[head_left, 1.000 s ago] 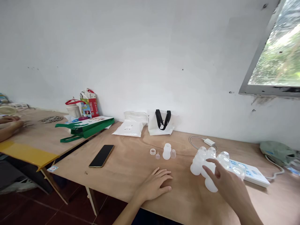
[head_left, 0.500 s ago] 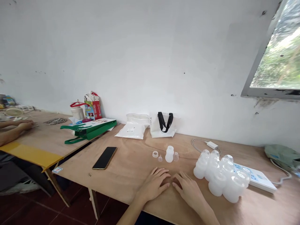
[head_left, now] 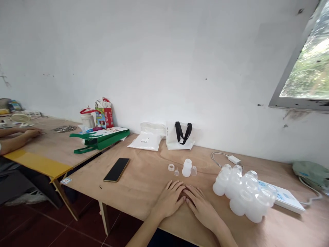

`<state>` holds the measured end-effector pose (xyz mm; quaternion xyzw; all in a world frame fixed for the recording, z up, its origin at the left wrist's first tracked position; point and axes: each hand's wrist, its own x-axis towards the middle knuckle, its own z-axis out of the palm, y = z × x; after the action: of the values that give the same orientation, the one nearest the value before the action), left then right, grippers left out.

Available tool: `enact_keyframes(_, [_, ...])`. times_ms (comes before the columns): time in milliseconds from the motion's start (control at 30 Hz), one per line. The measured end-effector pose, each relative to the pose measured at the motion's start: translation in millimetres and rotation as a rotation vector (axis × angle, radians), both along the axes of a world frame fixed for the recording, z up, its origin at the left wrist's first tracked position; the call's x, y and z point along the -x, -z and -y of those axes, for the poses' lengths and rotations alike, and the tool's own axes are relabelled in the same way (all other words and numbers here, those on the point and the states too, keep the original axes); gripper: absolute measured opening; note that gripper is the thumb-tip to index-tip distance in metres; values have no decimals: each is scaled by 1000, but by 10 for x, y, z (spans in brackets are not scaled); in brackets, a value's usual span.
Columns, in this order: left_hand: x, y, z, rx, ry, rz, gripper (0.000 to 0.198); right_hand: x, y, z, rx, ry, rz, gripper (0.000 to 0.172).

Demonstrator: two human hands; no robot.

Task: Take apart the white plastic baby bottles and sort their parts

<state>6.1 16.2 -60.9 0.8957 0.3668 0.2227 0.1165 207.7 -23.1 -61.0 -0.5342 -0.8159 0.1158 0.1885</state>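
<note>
My left hand (head_left: 169, 199) and my right hand (head_left: 200, 206) lie flat on the wooden table (head_left: 144, 185), fingers stretched out, fingertips close together. Neither holds anything. Just beyond the fingertips stand a small white bottle (head_left: 186, 167), a clear ring (head_left: 171, 167), a tiny clear funnel piece (head_left: 176, 172) and a clear cap (head_left: 193, 171). To the right of my right hand sits a cluster of several white bottles (head_left: 241, 193).
A black phone (head_left: 116, 169) lies to the left. A white bag with black handles (head_left: 181, 136) and a white pouch (head_left: 145, 141) stand by the wall. A white power strip (head_left: 285, 199) and charger (head_left: 233, 159) lie at right. Another person's arms (head_left: 15, 137) rest on the neighbouring table.
My right hand left the cluster of bottles, moved left and came down flat beside my left hand. The left hand stayed flat on the table.
</note>
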Motion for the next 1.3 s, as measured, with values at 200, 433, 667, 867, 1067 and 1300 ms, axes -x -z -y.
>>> enact_keyframes(200, [-5, -21, 11, 9, -7, -6, 39, 9, 43, 4, -51, 2, 18, 45])
enact_keyframes(433, [-5, -23, 9, 3, -9, -23, 39, 8, 19, 5, -65, -9, 8, 44])
enact_keyframes(667, [-9, -15, 4, 0, -12, -38, 39, 12, 48, 8, -75, -15, 0, 44])
enact_keyframes(867, [-4, 19, -7, -34, -15, -37, 39, 5, 78, -4, -74, -9, 23, 45])
enact_keyframes(1067, [-3, 6, -1, -41, -22, -42, 39, 1, 78, -17, -77, -13, 52, 44])
enact_keyframes(1300, [-12, -11, 5, -33, -20, -47, 38, 8, 58, -10, -51, -5, 66, 45])
